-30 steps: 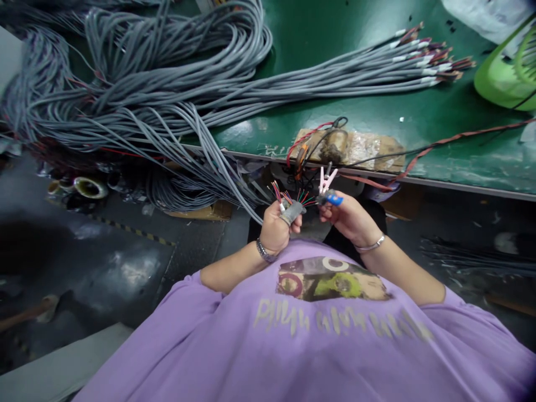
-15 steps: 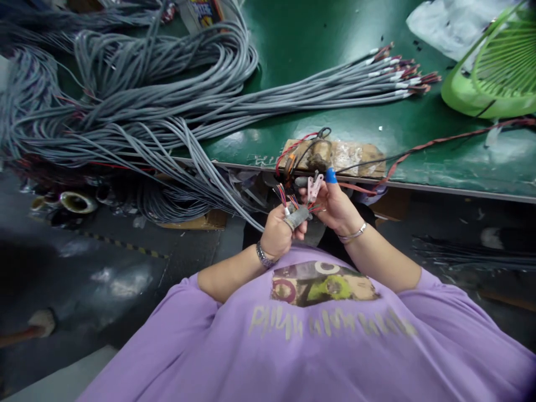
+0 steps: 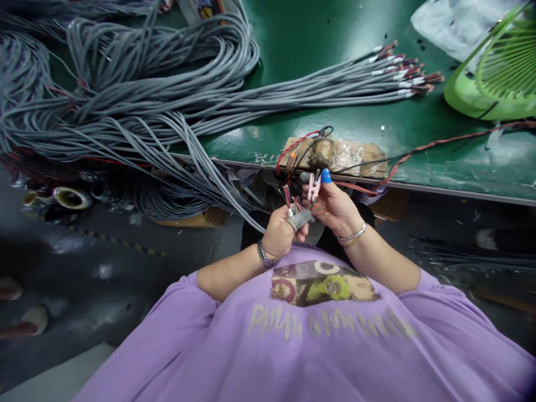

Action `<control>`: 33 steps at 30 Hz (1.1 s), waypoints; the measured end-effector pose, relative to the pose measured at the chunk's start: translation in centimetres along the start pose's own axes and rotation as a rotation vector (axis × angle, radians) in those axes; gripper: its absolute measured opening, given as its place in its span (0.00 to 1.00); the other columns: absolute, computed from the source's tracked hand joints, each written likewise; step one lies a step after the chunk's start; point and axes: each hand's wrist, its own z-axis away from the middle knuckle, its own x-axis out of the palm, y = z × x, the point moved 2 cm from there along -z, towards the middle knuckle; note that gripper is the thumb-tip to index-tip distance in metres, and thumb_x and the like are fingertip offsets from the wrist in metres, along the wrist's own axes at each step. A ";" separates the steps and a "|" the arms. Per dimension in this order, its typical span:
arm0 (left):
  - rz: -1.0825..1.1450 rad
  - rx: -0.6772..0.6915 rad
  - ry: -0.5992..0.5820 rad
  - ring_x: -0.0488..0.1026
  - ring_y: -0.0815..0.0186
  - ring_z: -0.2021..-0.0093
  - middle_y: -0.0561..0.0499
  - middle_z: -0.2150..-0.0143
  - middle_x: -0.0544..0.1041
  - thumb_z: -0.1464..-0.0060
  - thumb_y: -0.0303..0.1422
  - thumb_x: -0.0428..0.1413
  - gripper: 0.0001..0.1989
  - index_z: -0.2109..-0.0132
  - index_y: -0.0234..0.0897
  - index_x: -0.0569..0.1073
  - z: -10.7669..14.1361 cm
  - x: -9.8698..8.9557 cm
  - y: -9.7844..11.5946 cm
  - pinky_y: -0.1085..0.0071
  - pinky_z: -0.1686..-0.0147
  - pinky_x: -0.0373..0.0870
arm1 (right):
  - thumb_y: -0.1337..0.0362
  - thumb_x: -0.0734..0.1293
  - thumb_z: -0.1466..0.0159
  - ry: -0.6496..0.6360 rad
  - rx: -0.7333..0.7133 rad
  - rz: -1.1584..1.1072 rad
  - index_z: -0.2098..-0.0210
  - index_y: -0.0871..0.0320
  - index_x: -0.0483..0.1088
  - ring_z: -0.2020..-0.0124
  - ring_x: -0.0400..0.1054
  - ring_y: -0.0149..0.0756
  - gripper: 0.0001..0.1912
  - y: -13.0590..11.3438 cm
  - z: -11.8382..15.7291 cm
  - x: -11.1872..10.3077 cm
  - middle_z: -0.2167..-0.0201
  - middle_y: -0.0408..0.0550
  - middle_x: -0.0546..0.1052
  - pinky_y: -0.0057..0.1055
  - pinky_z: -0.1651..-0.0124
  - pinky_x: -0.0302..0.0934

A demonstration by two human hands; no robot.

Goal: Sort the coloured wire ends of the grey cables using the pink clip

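Observation:
My left hand [image 3: 278, 231] is closed around a short grey cylinder [image 3: 299, 219], with a grey cable running in from the left. Thin coloured wires [image 3: 286, 194] fan up beside the cylinder, and more thin wires [image 3: 318, 209] stick out of its right end. Just right of it, my right hand [image 3: 341, 211] pinches a pale pink clip [image 3: 313, 187] between thumb and fingers. A blue cover [image 3: 326, 176] sits on that thumb. Beyond the hands, at the table edge, lies a wooden block [image 3: 360, 159] with a brownish lump and red and black leads on it.
Grey cables [image 3: 167, 95] lie in a large bundle across the green table [image 3: 285, 33], their stripped ends pointing right. A green fan [image 3: 489, 84] and a clear plastic bag [image 3: 444, 25] are at the right. Another person's feet [image 3: 36, 321] show on the floor at left.
My right thumb has come down and left against the pink clip, which now stands more upright. My left hand keeps its hold on the cylinder. More of the other person's feet shows.

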 end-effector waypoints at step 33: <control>0.019 0.027 0.053 0.62 0.76 0.87 0.59 0.83 0.70 0.60 0.49 0.66 0.23 0.70 0.38 0.66 0.4 0.2 0.2 0.78 0.87 0.57 | 0.34 0.69 0.45 -0.097 -0.058 0.022 0.68 0.55 0.72 0.74 0.66 0.31 0.29 1.5 -0.4 -0.8 0.71 0.44 0.77 0.30 0.70 0.64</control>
